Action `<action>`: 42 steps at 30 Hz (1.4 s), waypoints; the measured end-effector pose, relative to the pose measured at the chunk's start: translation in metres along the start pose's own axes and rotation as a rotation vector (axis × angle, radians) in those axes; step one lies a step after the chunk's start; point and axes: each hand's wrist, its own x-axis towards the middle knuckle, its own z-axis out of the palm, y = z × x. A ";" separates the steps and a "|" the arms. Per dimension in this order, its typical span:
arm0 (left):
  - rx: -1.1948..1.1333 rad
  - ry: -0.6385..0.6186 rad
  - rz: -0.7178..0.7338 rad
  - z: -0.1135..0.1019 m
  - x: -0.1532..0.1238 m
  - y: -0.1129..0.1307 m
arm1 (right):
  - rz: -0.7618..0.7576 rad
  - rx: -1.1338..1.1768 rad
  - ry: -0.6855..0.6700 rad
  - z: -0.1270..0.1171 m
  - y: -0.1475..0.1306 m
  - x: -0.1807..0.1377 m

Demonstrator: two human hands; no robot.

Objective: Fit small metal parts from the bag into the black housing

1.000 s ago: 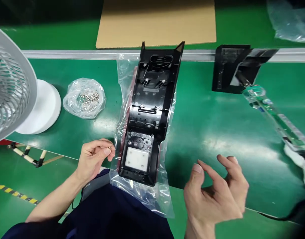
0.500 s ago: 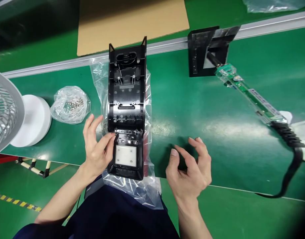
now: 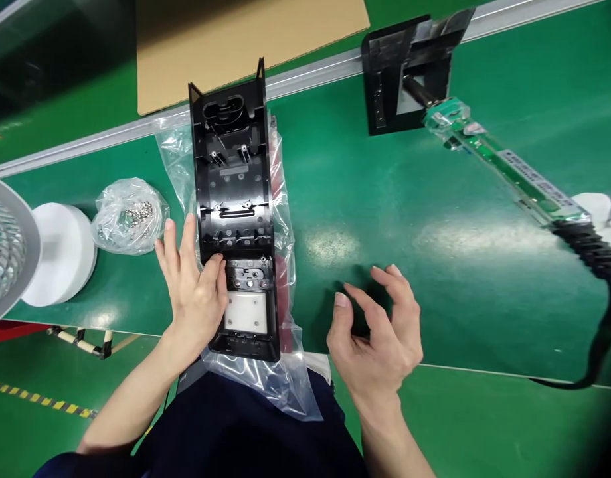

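Observation:
A long black plastic housing (image 3: 236, 189) lies open side up, with ribs, screw posts and a white rectangular plate (image 3: 246, 313) in its near end. My left hand (image 3: 196, 292) reaches over the housing's left edge, thumb and forefinger pinched near the inner corner above the plate. Anything between those fingertips is too small or hidden to make out; the other fingers point up and away. To the right of the housing, my right hand (image 3: 378, 332) hovers over the bench with curved, parted fingers and nothing in it. Clear plastic film (image 3: 280, 392) lies beneath the housing.
A clear bag of small metal parts (image 3: 131, 216) sits left, beside a white round base (image 3: 61, 255). At right, a soldering iron (image 3: 515, 169) with a thick black cord leans in its black stand (image 3: 378, 86). Cardboard (image 3: 246, 40) lies behind the bench's metal rail.
The view has shifted, and the housing appears further left and slightly tilted. My left hand's pinched fingertips have moved further over the housing's edge. My right hand has kept its pose.

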 end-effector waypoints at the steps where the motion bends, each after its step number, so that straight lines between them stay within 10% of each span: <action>1: 0.006 0.003 0.005 0.000 -0.001 -0.001 | 0.001 0.001 0.005 0.000 0.000 0.000; 34: 0.089 -0.109 0.058 -0.020 -0.021 -0.007 | 0.025 0.058 0.004 -0.002 -0.006 0.002; 42: -0.356 0.222 0.002 -0.038 -0.038 -0.027 | 0.739 0.837 0.219 -0.022 0.012 0.016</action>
